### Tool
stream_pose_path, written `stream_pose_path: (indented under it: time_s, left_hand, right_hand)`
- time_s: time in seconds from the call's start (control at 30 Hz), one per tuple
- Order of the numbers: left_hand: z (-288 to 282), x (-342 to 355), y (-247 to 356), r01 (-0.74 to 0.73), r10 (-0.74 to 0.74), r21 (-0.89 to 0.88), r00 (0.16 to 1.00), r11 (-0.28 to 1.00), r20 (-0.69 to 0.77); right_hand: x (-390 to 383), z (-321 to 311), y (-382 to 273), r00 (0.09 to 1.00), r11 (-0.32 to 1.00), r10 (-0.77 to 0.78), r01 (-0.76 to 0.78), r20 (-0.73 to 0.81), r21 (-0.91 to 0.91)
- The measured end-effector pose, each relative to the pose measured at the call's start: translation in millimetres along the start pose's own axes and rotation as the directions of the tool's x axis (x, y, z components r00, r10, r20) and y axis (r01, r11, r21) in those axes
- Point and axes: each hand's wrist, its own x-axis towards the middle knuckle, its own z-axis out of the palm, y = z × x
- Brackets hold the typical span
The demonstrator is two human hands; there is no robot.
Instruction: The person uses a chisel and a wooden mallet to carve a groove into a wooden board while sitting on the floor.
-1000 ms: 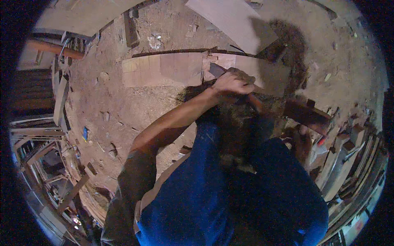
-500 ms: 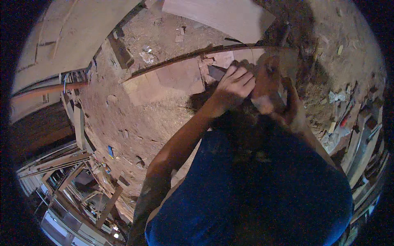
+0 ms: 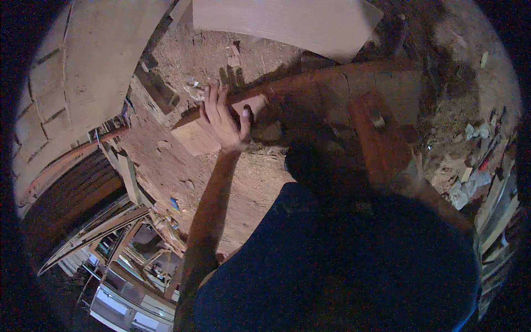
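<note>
My left hand is spread over the left end of a long pale plank, fingers pointing away from me. Whether its palm presses on the wood I cannot tell. In deep shadow to the right, my right hand grips a reddish-brown wooden block with a small bright spot near its far end. The block looks like the body of a wooden hand plane, but the dimness hides its details. It is tilted above the shaded right part of the plank.
Beyond the plank lies a broad pale board. Large wooden panels stand at the far left, with a framework of timber strips nearer me. Scraps and lumber are piled along the right. Shavings cover the brown ground.
My left hand has left the wooden block and a dark flat piece, moving left and spreading open over the plank. My right hand still has the block, now further right.
</note>
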Motion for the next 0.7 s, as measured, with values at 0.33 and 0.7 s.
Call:
stream_pose_path:
  time_s: [0.33,0.7]
  left_hand:
    - [2,0,-7,-0.036,0.036,0.059,0.999,0.998,0.004]
    - [5,-1,-10,-0.001,0.001,0.034,1.0,0.999,-0.012]
  right_hand:
    - [13,-4,-5,0.997,0.999,-0.004,0.008,-0.08,0.048]
    - [20,-17,-8,0.998,1.0,0.004,-0.003,-0.057,0.007]
